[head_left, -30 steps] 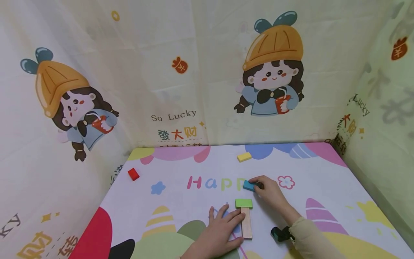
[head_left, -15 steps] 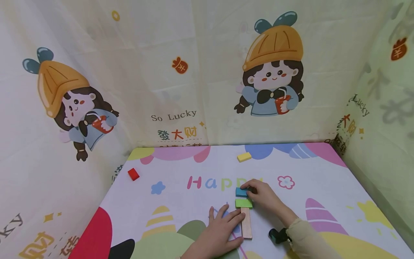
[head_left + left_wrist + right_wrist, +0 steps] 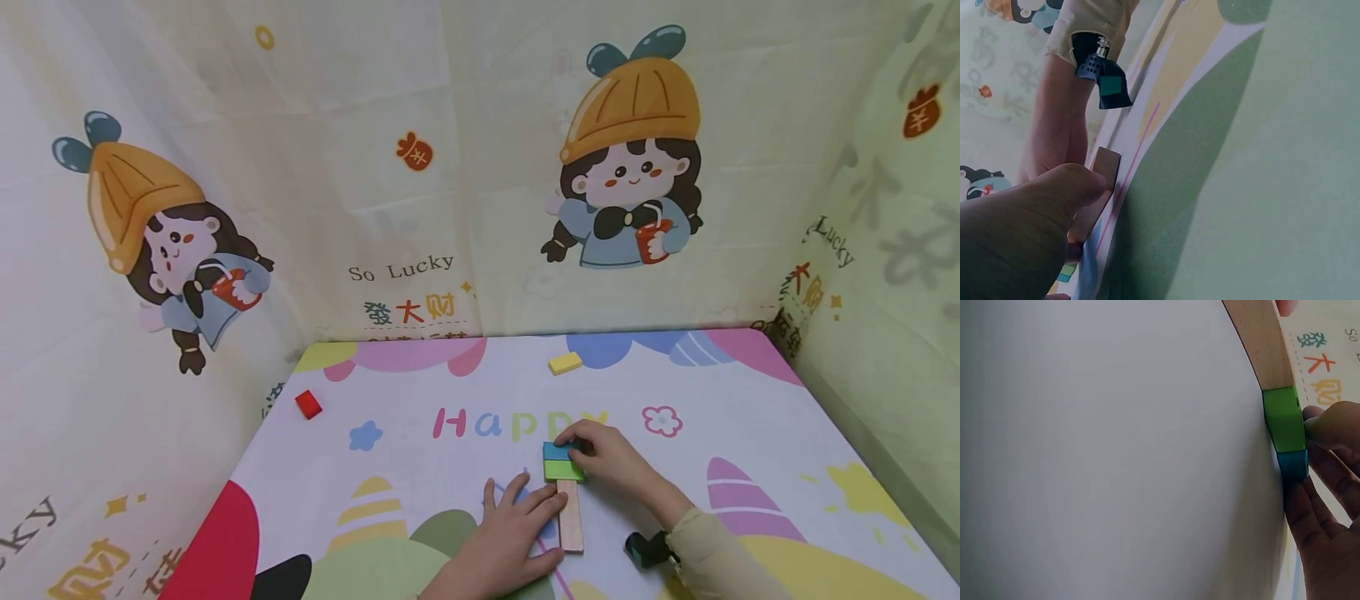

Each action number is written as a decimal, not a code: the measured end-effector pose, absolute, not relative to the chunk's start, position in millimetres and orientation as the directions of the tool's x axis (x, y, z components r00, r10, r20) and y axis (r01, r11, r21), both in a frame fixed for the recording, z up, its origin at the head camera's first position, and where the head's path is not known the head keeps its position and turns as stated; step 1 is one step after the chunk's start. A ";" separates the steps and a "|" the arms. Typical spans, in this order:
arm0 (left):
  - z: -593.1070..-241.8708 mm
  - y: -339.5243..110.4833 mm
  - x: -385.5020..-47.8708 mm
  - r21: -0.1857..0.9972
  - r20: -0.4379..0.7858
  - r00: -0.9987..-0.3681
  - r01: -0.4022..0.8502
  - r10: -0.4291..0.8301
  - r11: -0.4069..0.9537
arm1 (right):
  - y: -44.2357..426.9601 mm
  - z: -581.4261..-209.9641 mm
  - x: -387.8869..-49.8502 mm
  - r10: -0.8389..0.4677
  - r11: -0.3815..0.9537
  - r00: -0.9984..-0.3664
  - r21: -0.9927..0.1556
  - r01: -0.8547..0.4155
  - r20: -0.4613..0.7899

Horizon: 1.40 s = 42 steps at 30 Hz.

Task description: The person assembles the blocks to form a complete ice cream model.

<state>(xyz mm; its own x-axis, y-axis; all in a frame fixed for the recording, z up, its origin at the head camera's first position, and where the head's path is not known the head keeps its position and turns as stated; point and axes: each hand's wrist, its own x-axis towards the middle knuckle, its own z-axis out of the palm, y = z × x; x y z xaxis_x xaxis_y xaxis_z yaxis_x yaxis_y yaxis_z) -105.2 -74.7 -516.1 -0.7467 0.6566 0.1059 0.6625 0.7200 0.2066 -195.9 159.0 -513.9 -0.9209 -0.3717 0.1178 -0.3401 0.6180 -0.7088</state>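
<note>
In the head view my right hand [image 3: 618, 462] pinches a blue block [image 3: 555, 451] against the far side of a green block [image 3: 562, 470]. The green one lies across the top end of a long wooden block [image 3: 570, 521]. My left hand [image 3: 506, 537], fingers spread, touches the wooden block's left side. The right wrist view has the wooden [image 3: 1263, 340], green [image 3: 1285, 419] and blue [image 3: 1294, 464] blocks end to end, touching, with the right hand's fingers [image 3: 1300, 500] around the blue one. The left thumb [image 3: 1079, 181] rests on the wooden block [image 3: 1107, 164] in the left wrist view.
A yellow block [image 3: 565, 362] lies near the table's back edge, and a red block [image 3: 308, 405] at the left. The printed tabletop [image 3: 420, 383] is bounded by patterned cloth [image 3: 495, 183] at the back and both sides. A black device [image 3: 647, 550] hangs at the right wrist.
The right hand has brought the blue block left and toward the near side, from apart to touching the green block. The left hand and the wooden block have stayed in place.
</note>
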 end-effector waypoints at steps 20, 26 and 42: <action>-516.5 -75.3 -105.4 0.224 0.050 -0.753 0.649 0.656 0.727 | 167.3 -509.2 -204.8 -0.353 0.628 -0.932 -0.716 -0.305 0.088; -515.3 -73.1 -105.7 0.236 0.025 -0.756 0.641 0.655 0.730 | 172.2 -508.4 -215.7 -0.270 0.678 -0.957 -0.685 -0.266 0.104; -513.6 -73.1 -106.1 0.231 0.018 -0.758 0.638 0.652 0.735 | 175.7 -506.5 -267.9 -0.224 0.727 -0.970 -0.647 -0.232 0.095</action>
